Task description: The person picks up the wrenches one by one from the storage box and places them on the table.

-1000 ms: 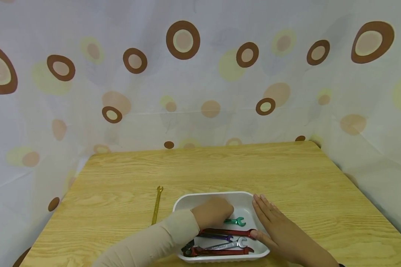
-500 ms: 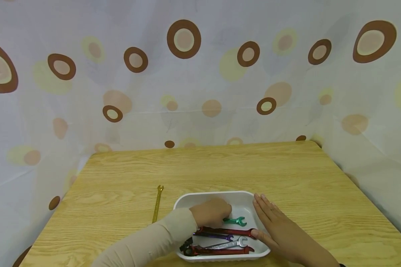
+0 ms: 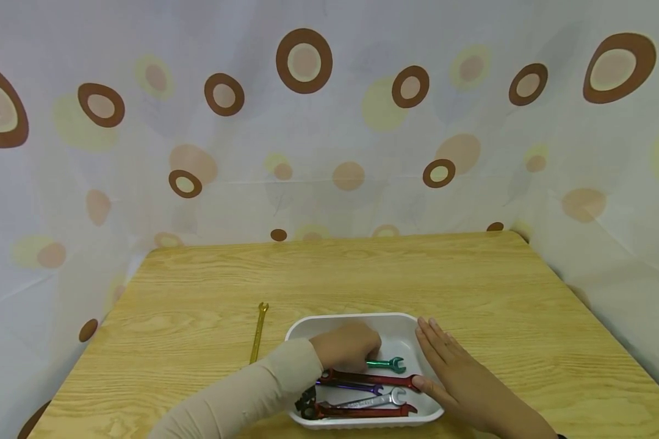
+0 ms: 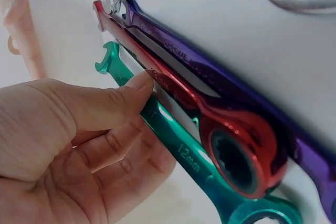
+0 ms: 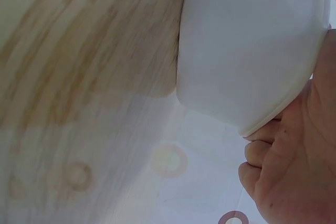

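My left hand [image 3: 346, 347] reaches into a white plastic tray [image 3: 357, 316] and pinches a green wrench [image 4: 173, 140] between thumb and fingers, as the left wrist view shows. That wrench is marked 12mm and lies close beside a red ratchet wrench [image 4: 168, 85]. Past the red one is a purple wrench [image 4: 220, 74]. My right hand [image 3: 467, 378] lies against the tray's right rim with fingers straight and thumb over the edge, near the red wrench's end. Within the tray's near side are a silver wrench [image 3: 379, 401] and another red wrench [image 3: 368, 413].
A gold wrench [image 3: 259, 332] lies on the wooden table [image 3: 329, 274], left of the tray. Something black [image 3: 306, 399] shows at the tray's near left end, partly hidden by the sleeve. Patterned cloth [image 3: 346, 140] hangs behind the table and at both sides.
Both hands stay nearly in place. The green wrench's visible end has shifted very slightly in my left hand, and the head view has tilted a little.
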`<state>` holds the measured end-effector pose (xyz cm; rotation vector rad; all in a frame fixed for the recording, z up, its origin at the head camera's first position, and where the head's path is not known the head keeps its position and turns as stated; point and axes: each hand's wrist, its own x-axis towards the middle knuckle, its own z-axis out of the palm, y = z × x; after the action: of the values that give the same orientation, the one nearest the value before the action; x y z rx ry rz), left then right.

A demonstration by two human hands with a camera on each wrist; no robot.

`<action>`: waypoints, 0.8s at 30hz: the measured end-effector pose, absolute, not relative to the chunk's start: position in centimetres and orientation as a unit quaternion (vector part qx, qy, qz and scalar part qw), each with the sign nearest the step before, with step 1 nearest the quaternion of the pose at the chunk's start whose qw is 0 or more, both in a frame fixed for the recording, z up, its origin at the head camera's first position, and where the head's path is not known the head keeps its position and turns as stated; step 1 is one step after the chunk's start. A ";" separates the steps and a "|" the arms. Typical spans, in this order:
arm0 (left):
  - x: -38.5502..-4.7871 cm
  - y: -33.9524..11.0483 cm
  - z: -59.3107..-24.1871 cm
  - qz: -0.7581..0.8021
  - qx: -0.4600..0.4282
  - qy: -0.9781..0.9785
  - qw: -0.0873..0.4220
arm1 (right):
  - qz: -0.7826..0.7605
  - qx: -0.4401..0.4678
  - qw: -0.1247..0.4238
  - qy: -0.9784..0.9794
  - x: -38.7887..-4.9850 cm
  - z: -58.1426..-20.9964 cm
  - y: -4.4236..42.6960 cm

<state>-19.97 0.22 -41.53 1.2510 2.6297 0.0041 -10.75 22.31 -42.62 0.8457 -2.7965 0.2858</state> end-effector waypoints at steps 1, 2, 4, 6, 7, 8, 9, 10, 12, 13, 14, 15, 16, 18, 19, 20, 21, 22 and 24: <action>-20.0 0.2 -41.5 0.003 0.427 0.897 0.113 | 0.097 0.287 0.103 -0.948 -10.7 -42.6 22.3; -20.0 0.2 -41.5 0.004 0.426 0.898 0.111 | 0.098 0.288 0.105 -0.947 -10.7 -42.6 22.3; -20.0 0.2 -41.4 0.008 0.425 0.898 0.109 | 0.099 0.287 0.106 -0.947 -10.7 -42.6 22.3; -20.1 0.1 -41.4 0.015 0.425 0.898 0.108 | 0.101 0.286 0.104 -0.947 -10.7 -42.6 22.3; -20.0 0.1 -41.4 0.017 0.424 0.899 0.110 | 0.101 0.286 0.106 -0.947 -10.8 -42.7 22.3; -20.0 0.1 -41.4 0.018 0.423 0.899 0.111 | 0.100 0.287 0.110 -0.946 -10.8 -42.7 22.3; -20.1 0.1 -41.4 0.020 0.424 0.899 0.112 | 0.100 0.287 0.111 -0.946 -10.8 -42.7 22.3; -20.1 0.1 -41.4 0.020 0.425 0.898 0.113 | 0.101 0.287 0.110 -0.946 -10.8 -42.7 22.3; -20.1 0.0 -41.4 0.024 0.426 0.897 0.116 | 0.102 0.286 0.108 -0.947 -10.8 -42.7 22.3; -20.1 -0.1 -41.4 0.031 0.427 0.896 0.118 | 0.103 0.285 0.107 -0.947 -10.8 -42.7 22.3; -20.2 -0.1 -41.3 0.044 0.426 0.895 0.122 | 0.104 0.284 0.104 -0.947 -10.8 -42.7 22.3; -20.2 -0.2 -41.2 0.060 0.424 0.894 0.128 | 0.106 0.282 0.101 -0.948 -10.8 -42.7 22.2; -20.3 -0.3 -41.1 0.077 0.421 0.894 0.134 | 0.108 0.280 0.097 -0.949 -10.8 -42.7 22.2; -20.4 -0.6 -40.8 0.113 0.415 0.891 0.146 | 0.112 0.276 0.090 -0.950 -10.7 -42.7 22.2; -20.4 -0.7 -40.5 0.131 0.409 0.890 0.151 | 0.115 0.274 0.086 -0.951 -10.7 -42.6 22.2; -20.5 -0.8 -40.3 0.144 0.406 0.889 0.154 | 0.117 0.272 0.082 -0.952 -10.7 -42.6 22.2; -20.5 -1.0 -40.1 0.154 0.403 0.889 0.155 | 0.118 0.269 0.080 -0.952 -10.7 -42.6 22.2; -20.6 -1.1 -39.8 0.162 0.402 0.888 0.154 | 0.119 0.267 0.078 -0.953 -10.7 -42.6 22.2; -20.7 -1.4 -39.4 0.176 0.400 0.887 0.150 | 0.119 0.263 0.074 -0.954 -10.7 -42.5 22.1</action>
<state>-20.75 -1.39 -39.38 1.1499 2.5485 0.5053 -10.70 22.13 -42.54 0.7893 -2.8647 0.3585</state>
